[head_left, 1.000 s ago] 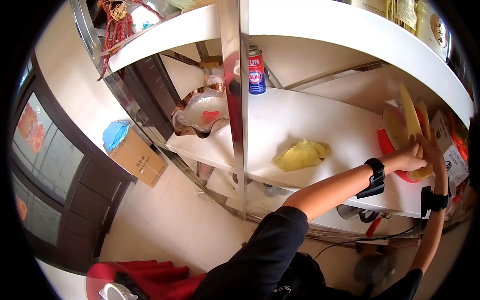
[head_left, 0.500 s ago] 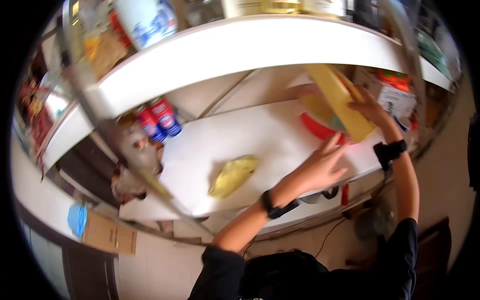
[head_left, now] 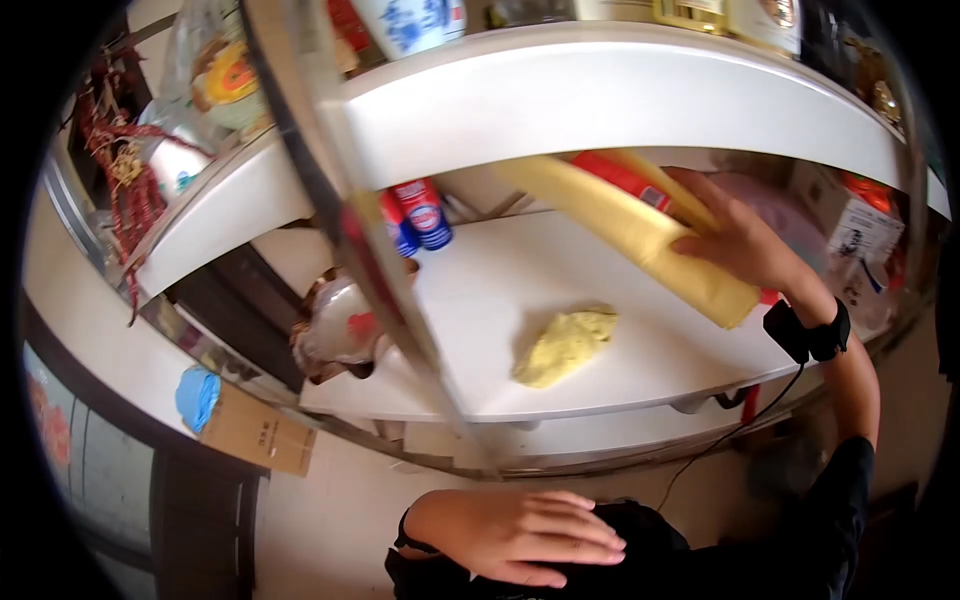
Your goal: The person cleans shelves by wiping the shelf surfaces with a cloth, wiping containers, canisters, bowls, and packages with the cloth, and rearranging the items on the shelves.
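Observation:
My right hand [head_left: 745, 240] grips a long, flat-sided yellow box [head_left: 640, 240] from its right side, fingers bent over the edge. The box slants across the right of the shelf, its far end up by the underside of the upper shelf. Part of a red, can-like thing [head_left: 620, 180] shows just behind it. My left hand [head_left: 535, 530] is low in front of my body, fingers stretched out and nothing in it. On the white shelf board [head_left: 490, 290] lies a crumpled yellow cloth [head_left: 567, 347], to the left of the box's near end.
Red-and-blue cans [head_left: 425, 215] stand at the shelf's back left, behind a metal post [head_left: 385, 290]. A brown, wavy-edged bowl [head_left: 335, 325] sits left. A white carton [head_left: 860, 235] is at the right end. Dried red chillies [head_left: 125, 180] hang far left; a cardboard box [head_left: 262, 432] is below.
My left hand has drawn back from the shelf to my body. My right hand has swung the yellow box leftward, away from the pink-and-red basin. The view has shifted right.

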A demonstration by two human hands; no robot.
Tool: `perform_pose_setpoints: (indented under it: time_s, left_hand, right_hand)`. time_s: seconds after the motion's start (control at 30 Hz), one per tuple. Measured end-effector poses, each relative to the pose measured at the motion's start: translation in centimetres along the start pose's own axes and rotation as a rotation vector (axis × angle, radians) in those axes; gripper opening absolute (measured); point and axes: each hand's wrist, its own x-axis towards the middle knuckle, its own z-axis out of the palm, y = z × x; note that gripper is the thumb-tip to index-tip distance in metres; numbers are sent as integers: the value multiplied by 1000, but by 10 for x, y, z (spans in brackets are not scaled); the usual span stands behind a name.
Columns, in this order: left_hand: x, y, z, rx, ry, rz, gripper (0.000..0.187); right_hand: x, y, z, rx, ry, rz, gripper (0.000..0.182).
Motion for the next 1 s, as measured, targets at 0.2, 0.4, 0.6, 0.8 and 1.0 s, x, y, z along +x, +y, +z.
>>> perform_pose_setpoints:
  time_s: [0.2, 0.4, 0.6, 0.8, 1.0]
  left_hand:
    - [-102, 40, -18, -25, 272, -26, 40]
    - [-173, 21, -20, 748, 1608, -656, 24]
    - [-249, -35, -67, 891, 1685, -976, 34]
    - [-262, -54, -71, 844, 1571, -1014, 39]
    - [-257, -58, -68, 870, 1594, -1012, 39]
  right_hand:
    - [76, -60, 87, 127, -219, -265, 61]
    - [164, -69, 193, 354, -542, -203, 65]
    - [182, -130, 233, 237, -516, -142, 65]
    - [204, -126, 260, 150, -449, -137, 69]
    - [210, -135, 249, 129, -693, -88, 78]
